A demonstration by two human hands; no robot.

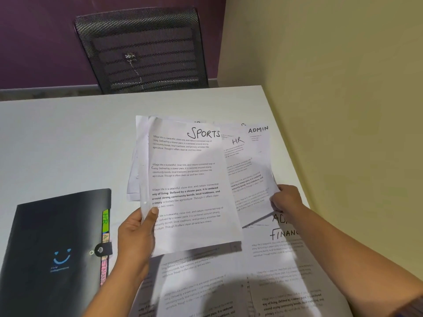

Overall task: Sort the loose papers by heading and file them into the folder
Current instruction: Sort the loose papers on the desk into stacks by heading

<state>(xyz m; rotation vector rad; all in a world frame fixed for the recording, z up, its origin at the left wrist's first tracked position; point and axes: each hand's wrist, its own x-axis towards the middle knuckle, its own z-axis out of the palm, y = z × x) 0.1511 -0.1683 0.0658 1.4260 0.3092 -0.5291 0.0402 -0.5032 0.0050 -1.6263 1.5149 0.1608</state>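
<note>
My left hand [137, 234] grips the lower left edge of a sheet headed SPORTS [187, 179], held up above the table with more sheets behind it. My right hand [286, 199] pinches the lower right of a fanned sheaf showing the headings HR [238, 141] and ADMIN [258, 129]. More printed papers lie flat on the table beneath, one headed FINANCE [283, 234]. A closed black folder [55, 248] with a snap strap lies at the left; coloured index tabs [105, 243] stick out along its right edge.
The white table [68, 138] ends at a yellow wall [343, 88] on the right. A black mesh office chair [142, 51] stands behind the table's far edge, against a purple wall.
</note>
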